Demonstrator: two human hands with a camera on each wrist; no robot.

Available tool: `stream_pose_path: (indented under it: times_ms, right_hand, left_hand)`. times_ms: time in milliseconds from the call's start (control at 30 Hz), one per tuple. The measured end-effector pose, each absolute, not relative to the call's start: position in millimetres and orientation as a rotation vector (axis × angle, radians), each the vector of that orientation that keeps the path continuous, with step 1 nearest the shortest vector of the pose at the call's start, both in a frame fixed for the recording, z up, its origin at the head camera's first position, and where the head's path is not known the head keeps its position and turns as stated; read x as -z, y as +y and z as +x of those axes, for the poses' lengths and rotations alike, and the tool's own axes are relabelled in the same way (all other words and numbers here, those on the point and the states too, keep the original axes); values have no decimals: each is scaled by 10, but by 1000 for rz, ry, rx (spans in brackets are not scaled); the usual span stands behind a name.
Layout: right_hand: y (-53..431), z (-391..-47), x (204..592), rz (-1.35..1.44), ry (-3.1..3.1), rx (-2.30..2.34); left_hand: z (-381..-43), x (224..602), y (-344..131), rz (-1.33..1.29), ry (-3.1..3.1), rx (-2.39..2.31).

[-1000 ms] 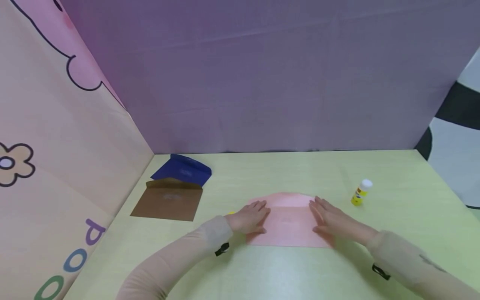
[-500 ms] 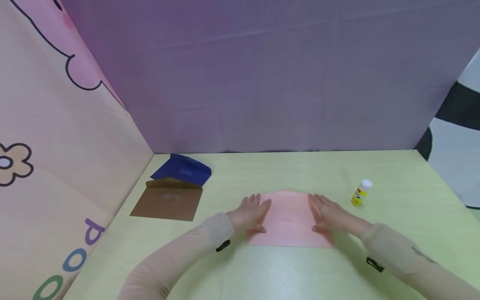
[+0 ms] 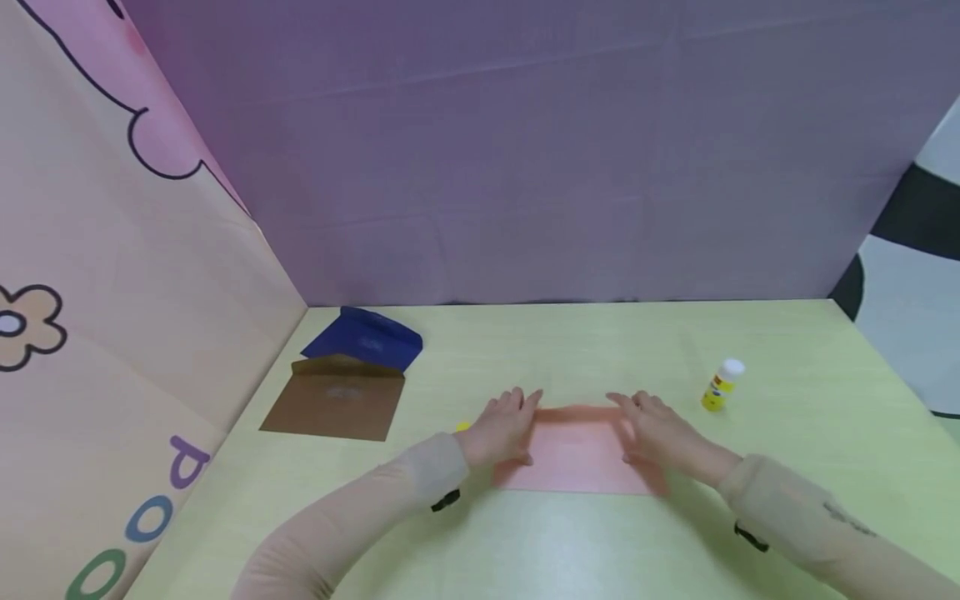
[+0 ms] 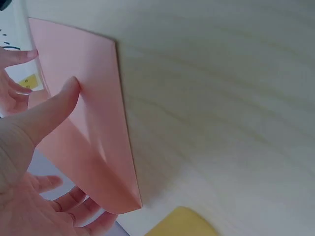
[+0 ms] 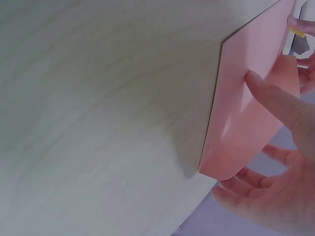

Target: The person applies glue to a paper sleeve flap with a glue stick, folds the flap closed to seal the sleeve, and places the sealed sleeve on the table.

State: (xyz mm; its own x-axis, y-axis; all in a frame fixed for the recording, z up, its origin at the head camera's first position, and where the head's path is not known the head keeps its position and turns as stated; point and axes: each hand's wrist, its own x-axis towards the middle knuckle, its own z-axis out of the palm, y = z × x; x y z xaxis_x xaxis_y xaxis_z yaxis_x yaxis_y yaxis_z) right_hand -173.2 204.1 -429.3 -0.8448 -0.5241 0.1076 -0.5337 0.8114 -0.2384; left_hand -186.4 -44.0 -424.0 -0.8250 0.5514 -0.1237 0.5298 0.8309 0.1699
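A pink envelope (image 3: 576,454) lies on the table in front of me, its flap (image 3: 577,413) tipped up from the far edge. At its left end my left hand (image 3: 501,429) rests the thumb on the front, the fingers bent behind the flap. My right hand (image 3: 660,429) holds the right end the same way. In the left wrist view, the left thumb (image 4: 61,101) touches the envelope's face and fingertips meet the flap's edge. The right wrist view shows the right thumb (image 5: 268,91) on the paper, fingers behind the raised flap.
A brown envelope (image 3: 337,404) partly overlaps a blue envelope (image 3: 371,340) at the back left. A yellow glue stick with a white cap (image 3: 723,385) stands at the right. Something yellow (image 3: 462,426) shows behind the left hand. A purple wall (image 3: 562,167) closes the table's far edge.
The flap, lying flat and extended away half a second ago, is now lifted and tipped toward me. Both hands' fingers went from spread on the envelope to bent behind the flap.
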Motion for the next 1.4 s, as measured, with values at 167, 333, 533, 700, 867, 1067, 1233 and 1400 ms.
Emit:
stream_pose_path:
  times_ms: [167, 333, 533, 700, 867, 1067, 1233, 1400]
  right_hand:
    - [2047, -1728, 4310, 912, -2936, -495]
    - [2058, -1726, 4329, 928, -2948, -564]
    - [2063, -1734, 4341, 966, -2937, -561]
    - [2070, -1741, 4359, 1015, -2900, -567]
    - [2072, -1741, 4359, 1058, -2877, -567]
    - [2081, -1728, 4316, 1069, -2943, -600]
    - [2090, -1726, 4290, 1103, -2954, -576]
    - [2057, -1710, 4293, 1045, -3026, -560]
  left_hand:
    - [-1850, 4238, -443, 876, 2823, -181]
    - [-1847, 4230, -452, 888, 2810, -194]
    - [-1827, 4211, -465, 910, 2798, -181]
    - [-1822, 4217, -475, 943, 2800, -156]
    - [-1832, 4246, -489, 966, 2789, -160]
    - [-1845, 4263, -504, 989, 2761, -152]
    - [-1835, 4262, -496, 1038, 2744, -65]
    - [-1790, 4242, -475, 1035, 2712, 60]
